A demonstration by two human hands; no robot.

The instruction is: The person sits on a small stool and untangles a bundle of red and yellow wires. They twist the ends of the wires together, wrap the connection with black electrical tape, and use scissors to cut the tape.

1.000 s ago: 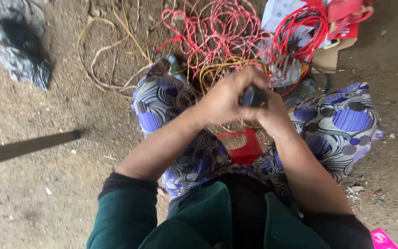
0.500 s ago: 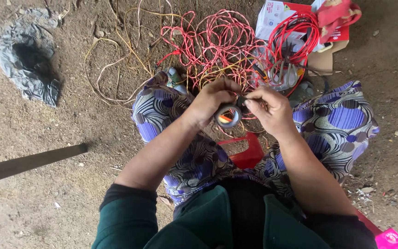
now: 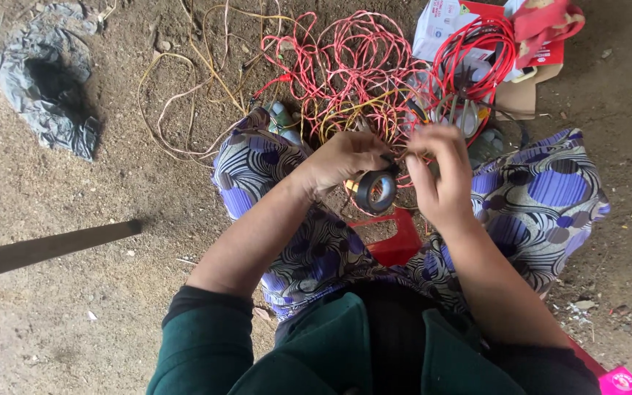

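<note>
I sit on the ground with a purple patterned skirt (image 3: 550, 197) spread over my knees. My left hand (image 3: 341, 159) grips a black roll of tape (image 3: 374, 192) in front of me. My right hand (image 3: 439, 172) is just to its right, fingers pinched at the tape's free end and a thin wire. Beyond my hands lies a tangle of red wires (image 3: 352, 62) mixed with yellow wires (image 3: 184, 88). A red plastic piece (image 3: 396, 245) shows between my knees, under the hands.
A crumpled grey plastic bag (image 3: 45, 88) lies at the far left on the dirt. Cardboard boxes with a red wire coil (image 3: 477, 51) stand at the top right. A long dark stick (image 3: 45, 249) lies at the left. A pink packet (image 3: 623, 382) sits at the bottom right corner.
My hands were closed together over the roll; they have drawn apart. The tape roll now shows in my left hand while the right pulls away to the right.
</note>
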